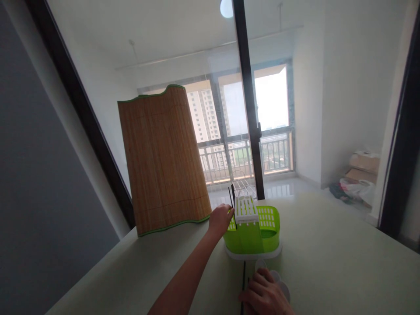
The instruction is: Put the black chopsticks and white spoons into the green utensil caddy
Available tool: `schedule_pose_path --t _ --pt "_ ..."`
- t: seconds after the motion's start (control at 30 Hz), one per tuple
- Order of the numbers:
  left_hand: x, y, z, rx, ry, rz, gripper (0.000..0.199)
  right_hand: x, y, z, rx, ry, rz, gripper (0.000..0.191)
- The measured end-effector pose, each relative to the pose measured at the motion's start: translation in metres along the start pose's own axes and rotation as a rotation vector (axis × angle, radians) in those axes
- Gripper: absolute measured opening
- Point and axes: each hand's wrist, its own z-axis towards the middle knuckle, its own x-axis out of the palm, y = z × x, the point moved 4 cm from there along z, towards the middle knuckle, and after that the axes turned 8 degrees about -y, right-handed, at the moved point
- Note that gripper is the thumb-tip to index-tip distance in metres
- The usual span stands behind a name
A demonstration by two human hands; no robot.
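A bright green utensil basket (249, 240) with a white base and a raised white slotted top (246, 208) stands on the pale table. At its left rim my left hand (221, 217) is closed around thin black chopsticks (230, 196), which stick upright, their lower ends inside the basket's left compartment. In front of the basket my right hand (267, 294) is low over the table, fingers curled, pinching a black chopstick (243, 278). Several white rounded pieces (260, 264) lie beside and partly under that hand; their kind is mostly hidden.
A bamboo mat (164, 162) with green edging stands curled upright on the table (328, 258), left of the basket. Behind the table is a dark-framed glass door (251, 105). Beyond it, boxes and bags (357, 179) sit on the floor at right.
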Motion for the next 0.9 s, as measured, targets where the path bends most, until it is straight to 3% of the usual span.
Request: schedule_pose_path --t 0.17,0.33,0.57,0.77,0.9 --pt "-0.02 0.002 -0.041 0.077 -0.102 -0.063 0.036 0.008 -0.002 -0.012 0.052 0.062 0.025 0.02" --pt "-0.019 0.005 -0.08 0.188 -0.152 -0.08 0.025 0.022 -0.002 -0.029 0.003 0.156 0.011 0.02" --pt "-0.02 -0.003 -0.094 0.234 -0.175 -0.051 0.027 0.023 0.0 -0.033 -0.025 0.225 0.034 0.014" --pt "-0.03 -0.006 -0.131 0.196 -0.251 -0.068 0.021 0.029 0.001 -0.042 -0.058 0.265 0.035 0.017" --pt "-0.02 0.006 -0.159 0.046 -0.108 -0.024 0.02 0.034 0.002 -0.047 -0.051 0.3 0.103 0.016"
